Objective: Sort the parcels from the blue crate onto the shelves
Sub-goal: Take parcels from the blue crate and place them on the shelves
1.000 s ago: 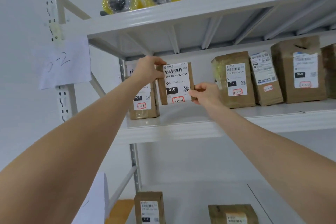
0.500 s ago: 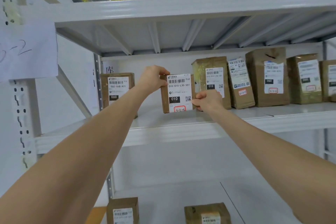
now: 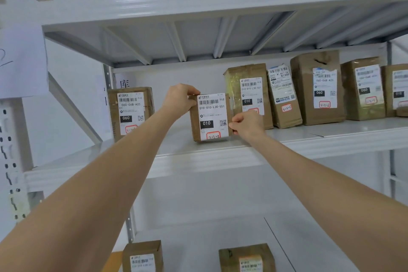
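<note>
Shelf point(image 3: 287, 139) parcel point(image 3: 212, 117), both hands gripping, reads "010-010-L30-551".

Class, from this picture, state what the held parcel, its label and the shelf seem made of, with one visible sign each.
Held parcel: likely cardboard or kraft paper, matte brown. Label: white paper, printed barcode, stuck flat. Shelf: probably painted metal, pale grey with soft sheen and folded front lip.

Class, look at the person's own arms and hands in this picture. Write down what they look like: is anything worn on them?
Both are bare. The left forearm and right forearm show no sleeve as far as the picture's edge. The left hand and right hand wear no gloves, and no watch, bracelet or ring shows on them.
</note>
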Available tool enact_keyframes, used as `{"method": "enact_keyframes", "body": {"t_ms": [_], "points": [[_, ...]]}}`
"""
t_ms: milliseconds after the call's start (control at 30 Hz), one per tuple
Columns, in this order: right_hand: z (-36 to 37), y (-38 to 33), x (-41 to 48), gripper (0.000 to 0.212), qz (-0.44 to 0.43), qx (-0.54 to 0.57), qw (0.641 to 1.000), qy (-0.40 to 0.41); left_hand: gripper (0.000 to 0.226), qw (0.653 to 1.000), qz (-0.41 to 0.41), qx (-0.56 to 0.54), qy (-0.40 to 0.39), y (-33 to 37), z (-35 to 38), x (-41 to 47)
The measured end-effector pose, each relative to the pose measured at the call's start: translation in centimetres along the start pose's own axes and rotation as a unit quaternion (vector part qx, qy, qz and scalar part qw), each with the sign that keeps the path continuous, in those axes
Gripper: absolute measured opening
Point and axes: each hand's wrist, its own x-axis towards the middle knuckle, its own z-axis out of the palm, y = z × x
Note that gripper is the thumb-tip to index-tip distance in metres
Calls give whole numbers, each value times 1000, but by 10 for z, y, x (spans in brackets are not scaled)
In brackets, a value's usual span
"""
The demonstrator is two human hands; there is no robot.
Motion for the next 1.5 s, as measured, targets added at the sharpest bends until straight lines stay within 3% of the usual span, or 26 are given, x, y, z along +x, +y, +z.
{"method": "enact_keyframes", "body": {"t_ms": [133, 400, 600, 767, 1067, 1333, 1500], "points": [[0, 1, -1, 7, 8, -38, 999, -25, 32, 1000, -9, 24, -11, -1, 6, -1], [0, -6, -3, 35, -4, -144, 988, -54, 34, 983, 19, 177, -34, 11, 9, 4], [-1, -5, 0, 26, -15, -151, 986, -68, 40, 976, 25, 212, -41, 16, 13, 1], [2, -3, 4, 2, -34, -168, 983, -70, 37, 964, 17, 262, -36, 23, 19, -4], [15, -2, 14, 18, -59, -227, 969, -75, 42, 965, 15, 258, -45, 12, 26, 3], [27, -6, 29, 6, -61, -262, 958, -96, 43, 968, 5, 245, -52, -3, 38, 20], [38, -3, 45, 14, -42, -264, 958, -101, 42, 969, 3, 241, -53, -12, 46, 32]]}}
